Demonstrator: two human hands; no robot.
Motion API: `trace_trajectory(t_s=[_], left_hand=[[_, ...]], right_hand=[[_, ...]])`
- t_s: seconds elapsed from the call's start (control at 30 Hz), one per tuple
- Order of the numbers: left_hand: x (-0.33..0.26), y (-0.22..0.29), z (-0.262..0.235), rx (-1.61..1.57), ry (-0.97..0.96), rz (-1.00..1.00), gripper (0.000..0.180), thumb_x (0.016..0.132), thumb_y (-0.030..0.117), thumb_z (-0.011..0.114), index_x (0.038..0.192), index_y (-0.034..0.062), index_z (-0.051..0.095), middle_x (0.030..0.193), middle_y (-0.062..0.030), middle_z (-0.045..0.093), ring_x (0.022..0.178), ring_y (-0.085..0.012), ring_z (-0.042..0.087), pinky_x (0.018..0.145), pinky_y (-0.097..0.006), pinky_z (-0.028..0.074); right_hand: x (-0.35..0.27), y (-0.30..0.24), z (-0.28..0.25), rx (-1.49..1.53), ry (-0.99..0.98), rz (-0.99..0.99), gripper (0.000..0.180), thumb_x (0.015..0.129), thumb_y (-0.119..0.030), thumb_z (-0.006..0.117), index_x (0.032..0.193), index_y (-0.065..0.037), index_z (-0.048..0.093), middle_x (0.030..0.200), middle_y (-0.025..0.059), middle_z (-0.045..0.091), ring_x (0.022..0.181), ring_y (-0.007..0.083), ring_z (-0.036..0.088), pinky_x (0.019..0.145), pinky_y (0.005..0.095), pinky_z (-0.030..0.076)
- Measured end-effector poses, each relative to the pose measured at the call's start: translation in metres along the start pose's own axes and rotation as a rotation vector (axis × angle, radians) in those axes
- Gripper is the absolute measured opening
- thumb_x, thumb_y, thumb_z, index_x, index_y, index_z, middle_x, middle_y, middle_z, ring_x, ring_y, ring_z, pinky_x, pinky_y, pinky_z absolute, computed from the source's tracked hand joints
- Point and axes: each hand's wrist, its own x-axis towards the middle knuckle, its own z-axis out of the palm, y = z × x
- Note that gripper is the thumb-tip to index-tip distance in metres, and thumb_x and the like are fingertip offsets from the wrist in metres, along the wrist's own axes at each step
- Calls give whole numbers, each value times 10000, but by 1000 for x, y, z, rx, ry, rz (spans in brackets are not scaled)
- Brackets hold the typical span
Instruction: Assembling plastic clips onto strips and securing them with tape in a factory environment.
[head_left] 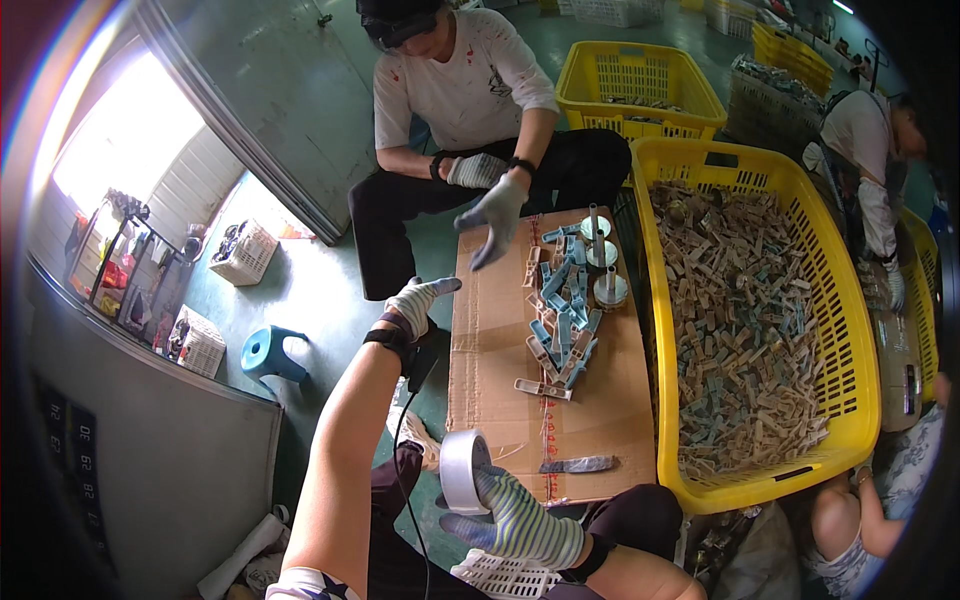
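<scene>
My right hand [525, 522], in a striped knit glove with grey fingertips, grips a roll of silvery-white tape [463, 472] by the near edge of a cardboard sheet [490, 400]. My left hand [415, 302], also gloved, reaches out at the cardboard's left edge, a finger stretched to the right and nothing seen in it. Blue and beige plastic clips [562, 310] lie heaped on the cardboard's far half. Behind them stand several metal posts on round white bases [610, 290]. A flat grey strip [578, 465] rests near the front edge.
A yellow crate [865, 400] full of beige and blue clips stands right of the cardboard. Across from me sits a person whose gloved hand [495, 215] hangs over the far left corner. A blue stool [270, 352] is at left; a black cable [405, 470] hangs by my left arm.
</scene>
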Motion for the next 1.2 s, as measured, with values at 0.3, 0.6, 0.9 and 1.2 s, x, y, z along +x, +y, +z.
trace_trajectory(t_s=[0.3,0.6,0.9,1.2], left_hand=[[-2,-8,-11,124,-134,-89,1093,715,700,620,1495,115,128,1549,-125,159,1423,-205,170,1138,-348,132],[-128,26,3,68,164,11,889,822,526,612,1485,115,185,1456,-124,321,1318,-300,327,1105,-441,223],[-240,-165,-25,-285,-4,270,968,752,403,752,1473,76,196,1371,-208,412,1275,-285,394,1039,-356,327],[-332,-272,29,-489,-351,181,725,781,73,677,1426,150,357,1376,-122,406,1241,-188,392,995,-303,359]], right_hand=[[0,9,4,32,-23,39,394,791,-227,718,1085,-1,585,1007,157,625,912,279,608,833,355,472],[-2,36,26,-71,37,-13,367,851,-201,673,1137,-4,553,983,118,637,886,207,620,809,333,480],[-97,100,125,550,67,479,243,902,-186,630,1090,-38,591,1013,41,643,894,127,611,810,261,498],[-104,176,125,328,212,555,262,932,-270,580,1092,-64,594,981,17,649,908,148,613,825,288,486]])
